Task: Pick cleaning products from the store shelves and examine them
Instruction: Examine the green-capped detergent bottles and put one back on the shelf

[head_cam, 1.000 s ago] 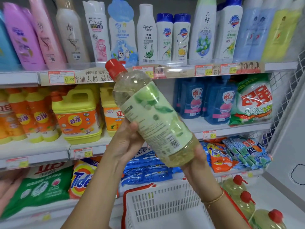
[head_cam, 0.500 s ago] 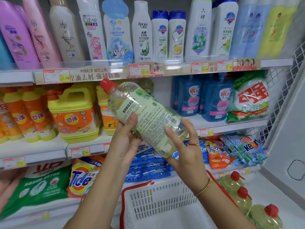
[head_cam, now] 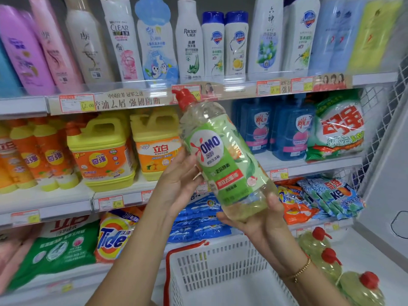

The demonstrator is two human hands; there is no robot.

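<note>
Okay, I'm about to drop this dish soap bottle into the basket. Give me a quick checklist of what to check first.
1. Grip on the clear, green-labelled dish soap bottle: the left hand holds its side and the right hand cups its base. Ok.
2. Red cap on the neck: ok. Whether it is sealed tight: cannot tell.
3. Front label with the OMO logo faces the camera and is readable: ok.
4. White slotted plastic basket with a red rim sits below the hands: ok.
5. Leaks on the bottle: cannot tell.
</note>
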